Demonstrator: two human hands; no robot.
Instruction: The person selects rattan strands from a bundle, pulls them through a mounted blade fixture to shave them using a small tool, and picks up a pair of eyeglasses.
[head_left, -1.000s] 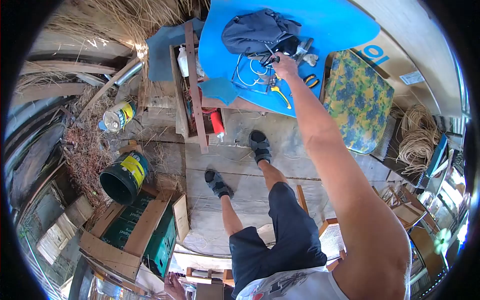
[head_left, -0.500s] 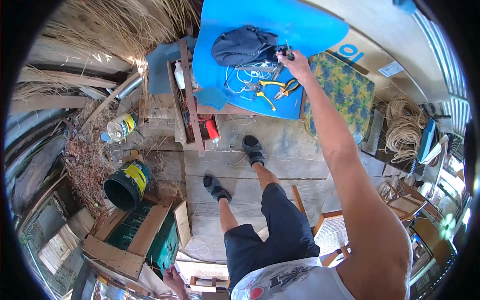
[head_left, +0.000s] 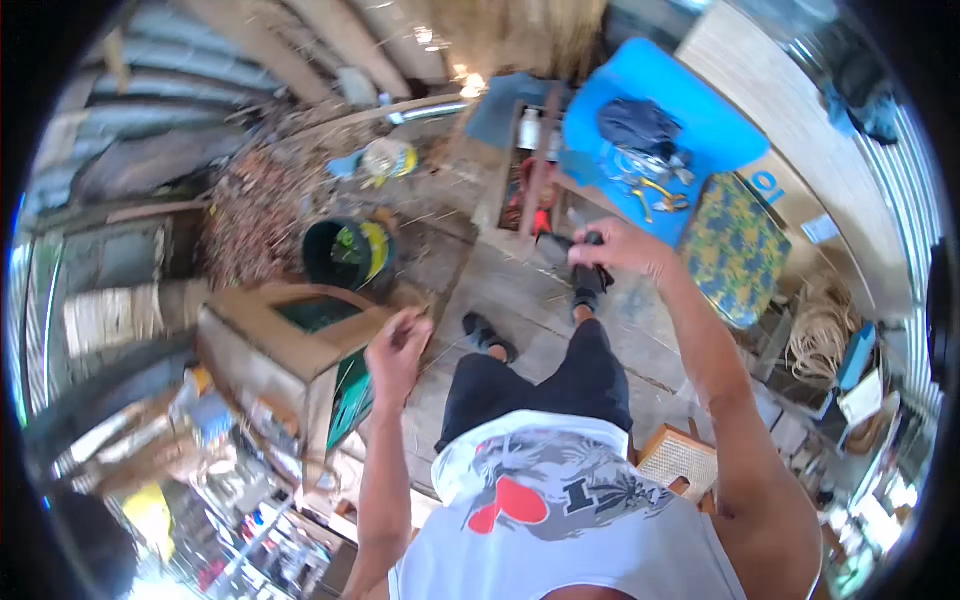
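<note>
My right hand (head_left: pixel 625 248) is closed around a small dark tool (head_left: pixel 553 250), blurred by motion, so its kind cannot be told. It hangs in front of the blue mat, above my right foot. My left hand (head_left: pixel 396 352) is raised near the cardboard box (head_left: pixel 270 365), its fingers curled together; whether anything is between them cannot be made out. On the blue mat (head_left: pixel 635 85) lie a dark cloth bag (head_left: pixel 640 125), a tangle of white cord (head_left: pixel 625 162) and yellow-handled pliers (head_left: pixel 660 197).
A dark green bucket (head_left: pixel 335 255) stands on its side behind the box. A wooden tray (head_left: pixel 515 200) with a white bottle (head_left: pixel 529 130) adjoins the mat. To the right are a camouflage-patterned board (head_left: pixel 740 250), coiled rope (head_left: pixel 822 335) and a chair (head_left: pixel 680 460).
My right hand has drawn back from the mat toward me with the dark tool in it. My left hand has come up from beside the box. The view has turned left.
</note>
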